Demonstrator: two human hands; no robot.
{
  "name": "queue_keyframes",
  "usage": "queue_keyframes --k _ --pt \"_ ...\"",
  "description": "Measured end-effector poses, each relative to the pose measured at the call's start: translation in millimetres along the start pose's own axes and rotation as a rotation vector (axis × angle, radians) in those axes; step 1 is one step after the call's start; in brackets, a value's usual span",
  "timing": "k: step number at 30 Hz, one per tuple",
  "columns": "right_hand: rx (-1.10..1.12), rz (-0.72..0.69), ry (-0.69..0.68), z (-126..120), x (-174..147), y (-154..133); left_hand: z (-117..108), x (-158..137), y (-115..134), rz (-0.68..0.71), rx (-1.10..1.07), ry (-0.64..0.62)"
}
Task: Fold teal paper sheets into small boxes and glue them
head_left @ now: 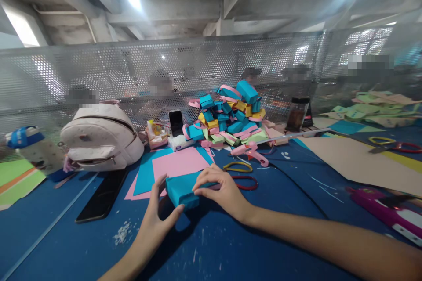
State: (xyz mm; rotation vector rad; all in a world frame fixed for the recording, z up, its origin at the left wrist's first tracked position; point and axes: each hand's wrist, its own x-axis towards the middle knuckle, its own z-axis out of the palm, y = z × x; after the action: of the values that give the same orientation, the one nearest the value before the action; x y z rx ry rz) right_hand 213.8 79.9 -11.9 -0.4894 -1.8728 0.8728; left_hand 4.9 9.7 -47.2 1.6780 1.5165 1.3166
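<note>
A small blue paper box (184, 189) is held between my hands above the blue tabletop. My left hand (161, 210) grips its left end, with the thumb at the near lower edge and the fingers on the far side. My right hand (224, 189) is closed in a pinch at the box's right side, thumb and forefinger touching it; its far fingers partly cover that end. Just beyond lie pink sheets (180, 163) and blue sheets (145, 171) of paper. Scissors with one yellow and one red handle (245, 183) lie behind my right hand, partly hidden.
A pink glue gun (251, 153) with a black cord lies behind the scissors. Farther back rises a pile of folded paper pieces (227, 116). A backpack (102, 138) and a phone (102, 195) are at left, a magenta tool (382, 210) at right. A perforated metal screen (184, 61) stands behind.
</note>
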Motion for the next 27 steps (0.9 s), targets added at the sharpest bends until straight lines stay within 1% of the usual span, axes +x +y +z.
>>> queue_keyframes --k 7,18,22,27 --pt "-0.1 -0.004 -0.013 2.5 -2.7 -2.3 -0.7 -0.6 2.3 0.019 0.038 -0.007" --pt "-0.168 -0.038 -0.008 3.3 -4.2 -6.8 -1.0 -2.7 6.8 0.025 0.073 -0.018" --pt "-0.159 -0.024 -0.009 6.1 -4.4 -7.8 -0.4 -3.2 7.3 0.028 0.049 -0.007" --pt "-0.056 0.054 0.034 8.1 -4.3 -9.4 -0.2 -2.6 7.5 0.027 0.049 -0.003"
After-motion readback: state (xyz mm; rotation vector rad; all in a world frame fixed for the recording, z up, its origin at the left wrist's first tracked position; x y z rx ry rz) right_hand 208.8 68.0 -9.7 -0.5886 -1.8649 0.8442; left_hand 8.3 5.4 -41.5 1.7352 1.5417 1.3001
